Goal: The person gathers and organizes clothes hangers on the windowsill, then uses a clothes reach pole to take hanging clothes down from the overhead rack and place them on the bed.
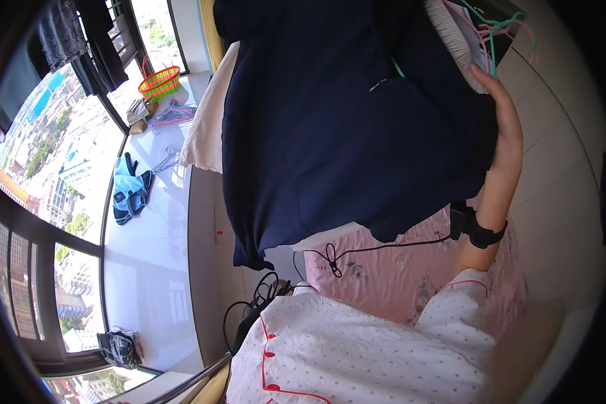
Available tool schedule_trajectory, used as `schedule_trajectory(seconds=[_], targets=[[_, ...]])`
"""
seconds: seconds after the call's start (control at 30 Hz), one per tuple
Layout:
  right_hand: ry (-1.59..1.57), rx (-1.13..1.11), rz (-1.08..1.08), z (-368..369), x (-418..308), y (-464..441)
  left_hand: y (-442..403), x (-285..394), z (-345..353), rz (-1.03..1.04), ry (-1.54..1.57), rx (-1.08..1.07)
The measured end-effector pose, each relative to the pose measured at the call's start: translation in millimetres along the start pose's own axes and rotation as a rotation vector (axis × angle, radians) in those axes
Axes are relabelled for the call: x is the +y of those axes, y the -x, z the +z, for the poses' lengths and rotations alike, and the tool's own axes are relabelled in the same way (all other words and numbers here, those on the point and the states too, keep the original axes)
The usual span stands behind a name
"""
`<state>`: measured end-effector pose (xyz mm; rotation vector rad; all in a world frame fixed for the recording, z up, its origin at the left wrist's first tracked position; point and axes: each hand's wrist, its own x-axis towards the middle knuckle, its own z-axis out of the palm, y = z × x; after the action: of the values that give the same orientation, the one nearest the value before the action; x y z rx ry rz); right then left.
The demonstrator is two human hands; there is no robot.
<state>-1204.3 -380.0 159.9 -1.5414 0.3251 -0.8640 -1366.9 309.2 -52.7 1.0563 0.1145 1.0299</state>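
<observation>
My right hand (502,108) grips the edge of a bundle of clothes, close to the hangers. A large navy garment (343,148) with a small zip pull fills the middle of the view. Beside it shows a pale beige cloth (211,128), and at the upper right a ribbed white fabric (453,40). Green and pink hangers (495,30) stick out just above my fingertip. Most of that hand's fingers are behind the cloth. A black wrist device (481,232) with a cable sits on my forearm. My left hand does not show.
A white window ledge (158,269) runs along the left. On it lie a red-and-green basket (159,82), loose hangers (175,114), blue-and-black clothing (131,192) and a dark folded item (120,348). A pink bedsheet (384,276) and coiled black cables (266,289) are below the clothes.
</observation>
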Motion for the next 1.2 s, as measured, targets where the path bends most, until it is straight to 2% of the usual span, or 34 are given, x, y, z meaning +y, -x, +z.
schedule_trajectory(seconds=[0.03,0.17,0.2,0.23,0.3,0.37,0.43,0.47,0.5,0.57,0.6,0.63,0.67,0.77,0.9,0.97,1.03,1.13,1.2], targets=[[-0.041,0.075,0.062,-17.7,-6.2,-2.2,-6.0,-8.1,2.8,-0.010,-0.005,-0.014],[0.098,0.288,0.100,-100.7,-17.0,-18.8,-24.7,-51.4,32.8,-0.239,0.610,-0.597],[0.156,0.383,0.141,-123.2,-15.8,-22.6,-26.1,-58.3,42.5,-0.246,0.609,-0.604],[0.159,0.389,0.146,-146.5,-12.3,-26.5,-27.0,-65.9,54.8,-0.224,0.459,-0.472],[0.247,0.427,0.321,-198.4,2.5,-38.3,-26.1,-81.5,84.9,-0.171,0.160,-0.203],[0.300,0.475,0.232,-271.4,40.7,-59.6,-23.7,-96.8,121.9,-0.109,-0.132,0.070],[0.723,0.479,-0.090,-309.2,80.1,-62.1,-12.5,-103.8,168.4,-0.174,-0.006,0.084],[0.781,0.464,-0.124,-306.2,96.2,-56.8,-27.0,-114.1,160.3,-0.272,-0.110,-0.006],[0.838,0.450,-0.160,-292.8,109.3,-48.2,-11.6,-111.6,211.5,-0.305,-0.009,-0.007],[0.924,0.376,-0.193,-254.7,127.4,-27.4,-13.3,-129.3,246.0,-0.266,0.010,-0.637],[0.903,0.346,-0.215,-244.1,140.1,-20.2,-5.7,-135.8,273.8,-0.252,0.036,-0.722],[0.881,0.316,-0.236,-234.9,150.5,-12.9,23.4,-124.2,321.4,-0.247,-0.087,-0.599],[0.904,0.280,-0.263,-225.2,155.5,-5.0,26.4,-136.0,335.5,-0.209,-0.068,-0.776],[0.842,0.197,-0.220,-173.8,141.5,24.3,54.7,-151.7,392.4,-0.207,-0.132,-0.949],[0.487,0.114,-0.020,-121.3,111.8,42.2,107.8,-145.0,477.0,-0.374,-0.118,-1.223],[0.378,0.079,-0.068,-96.1,101.8,51.5,134.6,-137.7,511.7,-0.360,-0.154,-1.346],[0.384,0.023,-0.127,-76.0,98.5,67.2,152.8,-139.4,536.4,-0.160,-0.098,-1.465],[0.316,-0.066,-0.066,-48.0,96.8,98.2,157.4,-129.3,558.9,0.000,-0.074,-1.561],[0.233,-0.117,-0.004,-27.1,89.3,115.3,151.1,-137.7,571.0,0.230,0.112,-1.569]])
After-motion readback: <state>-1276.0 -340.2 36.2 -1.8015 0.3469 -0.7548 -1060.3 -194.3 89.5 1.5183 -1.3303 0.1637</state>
